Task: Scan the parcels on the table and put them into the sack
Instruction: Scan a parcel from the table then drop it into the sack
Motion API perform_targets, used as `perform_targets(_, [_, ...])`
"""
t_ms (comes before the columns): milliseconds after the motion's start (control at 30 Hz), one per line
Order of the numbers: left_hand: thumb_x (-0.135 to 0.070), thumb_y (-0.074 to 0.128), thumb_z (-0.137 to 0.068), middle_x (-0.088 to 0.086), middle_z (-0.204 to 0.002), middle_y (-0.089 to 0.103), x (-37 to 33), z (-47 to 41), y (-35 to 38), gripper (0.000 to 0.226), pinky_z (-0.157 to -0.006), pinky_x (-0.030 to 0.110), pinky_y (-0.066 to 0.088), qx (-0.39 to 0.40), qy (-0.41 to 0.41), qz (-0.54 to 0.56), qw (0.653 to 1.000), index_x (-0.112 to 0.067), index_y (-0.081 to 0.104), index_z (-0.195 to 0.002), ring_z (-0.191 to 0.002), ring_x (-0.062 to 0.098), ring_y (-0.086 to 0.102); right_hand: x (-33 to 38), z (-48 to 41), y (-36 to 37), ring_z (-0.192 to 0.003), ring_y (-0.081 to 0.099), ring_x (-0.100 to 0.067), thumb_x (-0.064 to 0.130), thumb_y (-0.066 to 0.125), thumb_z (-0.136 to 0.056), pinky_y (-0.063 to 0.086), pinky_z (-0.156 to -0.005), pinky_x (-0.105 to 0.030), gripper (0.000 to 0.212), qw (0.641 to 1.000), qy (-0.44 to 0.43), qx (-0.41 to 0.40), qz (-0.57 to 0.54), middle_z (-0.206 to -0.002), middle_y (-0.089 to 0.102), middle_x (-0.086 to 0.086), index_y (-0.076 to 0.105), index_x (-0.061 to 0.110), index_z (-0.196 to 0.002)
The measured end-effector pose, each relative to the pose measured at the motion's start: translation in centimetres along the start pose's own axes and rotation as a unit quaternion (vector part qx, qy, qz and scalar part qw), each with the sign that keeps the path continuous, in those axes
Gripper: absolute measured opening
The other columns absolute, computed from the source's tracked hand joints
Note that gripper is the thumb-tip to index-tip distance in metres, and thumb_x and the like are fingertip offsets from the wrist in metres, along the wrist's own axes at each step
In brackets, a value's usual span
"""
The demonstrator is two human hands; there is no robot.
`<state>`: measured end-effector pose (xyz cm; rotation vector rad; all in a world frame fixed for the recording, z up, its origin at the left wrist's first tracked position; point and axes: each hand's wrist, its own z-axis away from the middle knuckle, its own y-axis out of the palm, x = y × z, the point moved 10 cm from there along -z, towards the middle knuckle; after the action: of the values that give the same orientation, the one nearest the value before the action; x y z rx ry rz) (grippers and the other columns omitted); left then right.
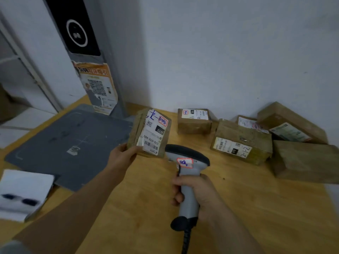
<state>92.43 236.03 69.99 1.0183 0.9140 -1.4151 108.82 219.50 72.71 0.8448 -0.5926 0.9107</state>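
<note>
We found the left hand (pixel 122 155) grasping a brown parcel (pixel 150 133) by its near left edge, thumb on the labelled face and fingers behind it. The parcel stood tilted, its white shipping label and barcode turned up toward the camera. We could not tell whether its lower edge touched the counter (pixel 143 213).

The right hand (pixel 197 192) was clenched round the grip of a grey handheld scanner (pixel 189 174), forefinger curled at the front of the handle. The scanner's dark head sat just beside the held parcel's near right corner. A red-bordered sticker was on its neck, and a coiled cable (pixel 185 241) ran from its base.

Five more parcels lay on the wooden counter along the wall:
- a small box (pixel 194 122) standing apart from the group to its right;
- a labelled box (pixel 241 143) marked by hand;
- a small parcel (pixel 250 123) behind the labelled box;
- a tilted box (pixel 290 123) leaning in the corner;
- a plain box (pixel 305 161) nearest the right edge.

The last four were crowded together, touching or nearly so.

To the left lay a grey mat (pixel 69 143), with a white box (pixel 23 193) near its front corner. A worn poster (pixel 99 87) hung on a grey post behind the mat.
</note>
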Motion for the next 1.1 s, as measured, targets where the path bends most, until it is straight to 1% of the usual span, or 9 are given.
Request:
perform_targets(67, [-0.015,0.076,-0.077,0.013,-0.099,0.073,-0.1,2.2,-1.5,0.040,-0.076,0.035,0.058,0.014,0.007,0.003,1.000,-0.003,0.064,-0.113,-0.089,0.025,0.072,-1.0,2.2,1.5,-0.037,0.044,-0.018,-0.008,0.066,-0.076,0.049,-0.046,-0.029,0.013,1.000,0.001,0.006,0.014,-0.053,0.054,-0.015,0.058,0.001,-0.070])
perform_targets(167, [-0.013,0.075,-0.077,0.011,-0.096,0.073,-1.0,5.1,-3.9,0.037,-0.061,0.022,0.056,0.020,0.028,0.017,0.999,-0.002,0.063,-0.111,-0.078,0.016,0.072,-2.1,5.1,3.9,-0.036,0.044,-0.018,-0.008,0.065,-0.077,0.049,-0.045,-0.029,0.016,1.000,-0.004,0.010,0.024,-0.052,0.053,-0.014,0.056,0.001,-0.067])
perform_targets(267, [-0.005,0.070,-0.081,0.013,-0.093,0.072,-2.0,7.3,-5.9,0.023,-0.056,0.015,0.052,0.013,0.045,0.024,0.999,-0.002,0.064,-0.102,-0.070,0.010,0.071,-2.8,7.5,6.0,-0.035,0.043,-0.017,-0.008,0.064,-0.078,0.049,-0.045,-0.028,0.018,1.000,-0.014,0.016,0.022,-0.052,0.052,-0.014,0.055,0.001,-0.065])
perform_targets(367, [0.000,0.067,-0.083,0.007,-0.083,0.070,-3.0,9.2,-8.0,0.013,-0.055,0.013,0.051,-0.009,0.067,0.019,0.998,-0.005,0.064,-0.094,-0.064,0.005,0.068,-3.1,9.4,7.6,-0.035,0.042,-0.017,-0.007,0.065,-0.078,0.050,-0.045,-0.028,0.020,0.999,-0.027,0.020,0.021,-0.052,0.052,-0.014,0.055,0.001,-0.063])
perform_targets(500, [-0.001,0.070,-0.080,0.013,-0.095,0.069,-3.7,10.7,-10.4,0.021,-0.079,0.029,0.054,-0.017,0.080,0.012,0.997,-0.003,0.065,-0.101,-0.084,0.020,0.065,-3.4,11.3,9.3,-0.034,0.042,-0.016,-0.007,0.065,-0.079,0.049,-0.044,-0.027,0.021,0.998,-0.038,0.024,0.033,-0.051,0.051,-0.014,0.054,0.001,-0.062])
perform_targets(567, [-0.002,0.071,-0.080,0.016,-0.098,0.068,-3.9,11.3,-11.4,0.018,-0.090,0.039,0.051,-0.022,0.080,0.017,0.996,-0.007,0.065,-0.096,-0.088,0.024,0.062,-3.7,12.0,10.1,-0.034,0.042,-0.016,-0.007,0.064,-0.079,0.049,-0.044,-0.027,0.021,0.998,-0.040,0.029,0.039,-0.051,0.051,-0.013,0.054,0.001,-0.063])
perform_targets(633, [-0.003,0.072,-0.079,0.016,-0.099,0.069,-4.1,11.8,-12.2,0.016,-0.094,0.042,0.049,-0.026,0.084,0.023,0.996,-0.010,0.065,-0.092,-0.090,0.025,0.061,-4.0,12.5,10.7,-0.034,0.042,-0.016,-0.007,0.064,-0.079,0.050,-0.045,-0.028,0.021,0.998,-0.042,0.031,0.045,-0.051,0.052,-0.013,0.054,0.001,-0.063])
perform_targets(833, [-0.005,0.072,-0.080,0.012,-0.098,0.070,-4.8,12.8,-14.1,0.020,-0.082,0.028,0.054,-0.029,0.102,0.031,0.994,-0.008,0.065,-0.098,-0.082,0.017,0.065,-4.6,13.5,12.3,-0.034,0.043,-0.015,-0.006,0.065,-0.080,0.050,-0.045,-0.027,0.020,0.996,-0.049,0.037,0.057,-0.052,0.052,-0.012,0.054,0.002,-0.065])
perform_targets(1100, [-0.002,0.071,-0.080,0.007,-0.091,0.070,-5.5,13.9,-15.8,0.021,-0.062,0.016,0.051,-0.035,0.118,0.032,0.992,-0.006,0.065,-0.100,-0.071,0.008,0.065,-4.9,14.0,13.7,-0.036,0.043,-0.016,-0.005,0.066,-0.079,0.050,-0.045,-0.028,0.018,0.995,-0.056,0.040,0.076,-0.051,0.053,-0.011,0.055,0.003,-0.068])
